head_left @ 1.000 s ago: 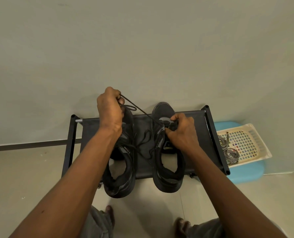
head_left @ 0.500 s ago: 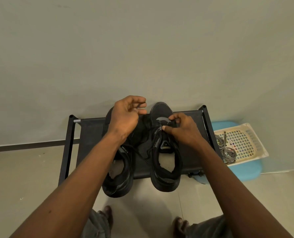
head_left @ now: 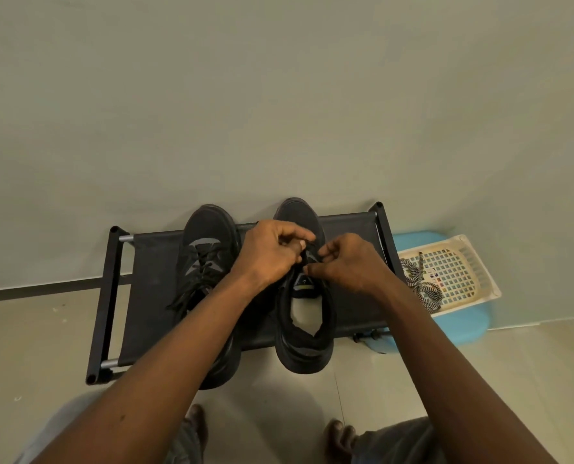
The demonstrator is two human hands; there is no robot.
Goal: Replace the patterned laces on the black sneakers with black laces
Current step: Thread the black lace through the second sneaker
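Two black sneakers stand side by side on a low black rack (head_left: 349, 229), toes toward the wall. The left sneaker (head_left: 208, 249) shows black laces (head_left: 195, 283) threaded through it, with loose ends trailing left. Both hands meet over the eyelets of the right sneaker (head_left: 304, 333). My left hand (head_left: 272, 252) has its fingers curled and pinches a black lace there. My right hand (head_left: 349, 262) pinches the lace from the other side. The lace between the fingers is mostly hidden. The patterned black-and-white laces (head_left: 423, 286) lie in a cream basket (head_left: 473, 272).
The basket sits on a light blue stool (head_left: 463, 326) right of the rack. A plain wall rises straight behind the rack. The floor is tiled, and my bare feet (head_left: 337, 433) and knees show at the bottom edge.
My left hand let its raised lace pull go slack and moved right, from over the left sneaker to the right sneaker's eyelets. My right hand stayed on that shoe.
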